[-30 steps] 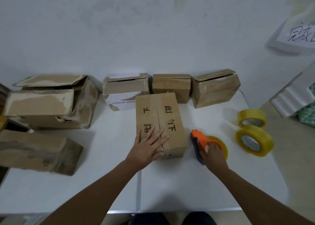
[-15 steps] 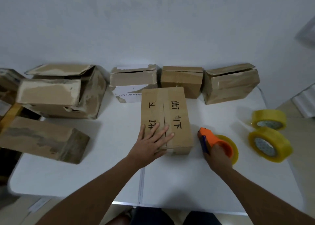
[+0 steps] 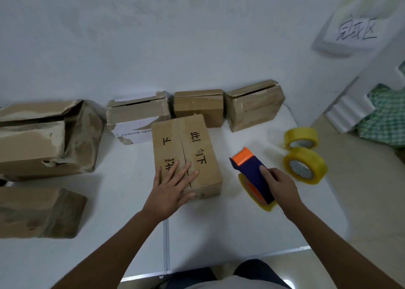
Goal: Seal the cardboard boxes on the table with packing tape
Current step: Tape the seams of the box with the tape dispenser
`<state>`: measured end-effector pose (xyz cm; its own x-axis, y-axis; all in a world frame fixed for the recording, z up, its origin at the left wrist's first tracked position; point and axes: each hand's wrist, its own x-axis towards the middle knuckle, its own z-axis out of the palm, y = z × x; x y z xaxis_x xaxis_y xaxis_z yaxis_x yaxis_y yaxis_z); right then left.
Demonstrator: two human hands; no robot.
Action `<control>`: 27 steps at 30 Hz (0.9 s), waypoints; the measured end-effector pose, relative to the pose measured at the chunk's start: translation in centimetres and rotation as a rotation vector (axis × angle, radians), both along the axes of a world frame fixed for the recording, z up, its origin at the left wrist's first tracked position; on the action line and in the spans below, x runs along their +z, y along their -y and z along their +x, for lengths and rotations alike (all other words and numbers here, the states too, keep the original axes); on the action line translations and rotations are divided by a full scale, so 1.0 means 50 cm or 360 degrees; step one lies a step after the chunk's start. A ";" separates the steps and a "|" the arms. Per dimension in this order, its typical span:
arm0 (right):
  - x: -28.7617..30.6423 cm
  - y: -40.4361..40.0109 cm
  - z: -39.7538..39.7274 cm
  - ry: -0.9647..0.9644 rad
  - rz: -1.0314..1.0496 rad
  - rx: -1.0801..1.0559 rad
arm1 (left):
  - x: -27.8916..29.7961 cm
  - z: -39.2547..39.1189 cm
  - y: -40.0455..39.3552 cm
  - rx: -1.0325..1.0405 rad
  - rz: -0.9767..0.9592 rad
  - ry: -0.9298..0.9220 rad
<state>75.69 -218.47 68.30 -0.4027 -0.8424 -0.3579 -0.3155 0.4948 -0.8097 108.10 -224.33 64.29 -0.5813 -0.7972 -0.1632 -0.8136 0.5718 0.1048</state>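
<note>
A closed cardboard box (image 3: 188,144) with black handwritten characters lies on the white table (image 3: 122,201), its flap seam running away from me. My left hand (image 3: 171,190) rests flat on its near end, fingers spread across the seam. To the right, my right hand (image 3: 278,185) grips an orange and dark blue tape dispenser (image 3: 249,168) loaded with a yellowish tape roll, lifted off the table beside the box and tilted. No tape is visible on the seam.
Three small boxes (image 3: 198,104) line the wall behind; a large torn box (image 3: 43,139) and a flat one (image 3: 37,212) sit at left. Two spare yellow tape rolls (image 3: 304,165) lie at right near the table edge. A handwritten sign (image 3: 357,33) hangs at upper right.
My right hand has lifted the tape dispenser off the table and turned it so the dark blue side faces up. My left hand stays on the box.
</note>
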 end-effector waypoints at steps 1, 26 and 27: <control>0.011 -0.007 0.002 0.0011 -0.0023 -0.0005 | 0.006 -0.001 0.003 0.0015 0.0050 -0.0082; 0.130 -0.020 0.060 0.0018 -0.0164 0.0502 | 0.170 -0.140 -0.019 0.1536 0.1850 -0.1998; 0.135 -0.019 0.063 0.0015 -0.0155 0.0517 | 0.169 -0.138 -0.021 0.1509 0.1779 -0.1965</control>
